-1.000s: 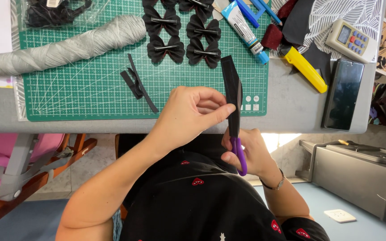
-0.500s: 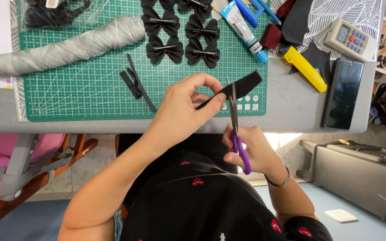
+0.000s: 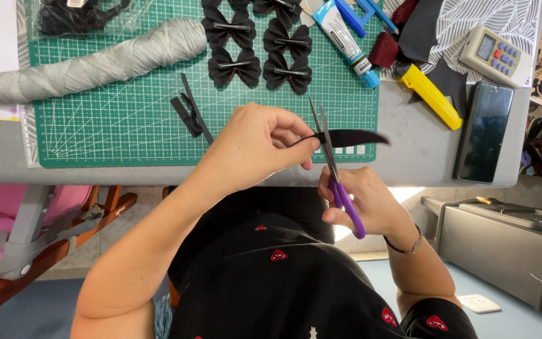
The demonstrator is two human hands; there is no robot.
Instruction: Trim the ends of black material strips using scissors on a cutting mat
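Observation:
My left hand [image 3: 260,145] pinches one end of a black fabric strip [image 3: 351,137], which now lies level and points right over the front edge of the green cutting mat [image 3: 120,125]. My right hand [image 3: 365,202] grips purple-handled scissors [image 3: 332,164], blades pointing up and crossing the strip just right of my left fingers. Both hands hover at the grey table's near edge, above my lap.
Several black bows [image 3: 255,47] lie at the mat's top, loose black strips [image 3: 191,112] at its middle, a grey yarn roll [image 3: 89,63] at left. To the right are a glue tube [image 3: 346,41], yellow utility knife [image 3: 429,94], dark phone [image 3: 484,130] and remote [image 3: 495,55].
The black strip turned from upright to level, pointing right. The scissors stayed upright, and their blades now cross the strip beside my left fingers.

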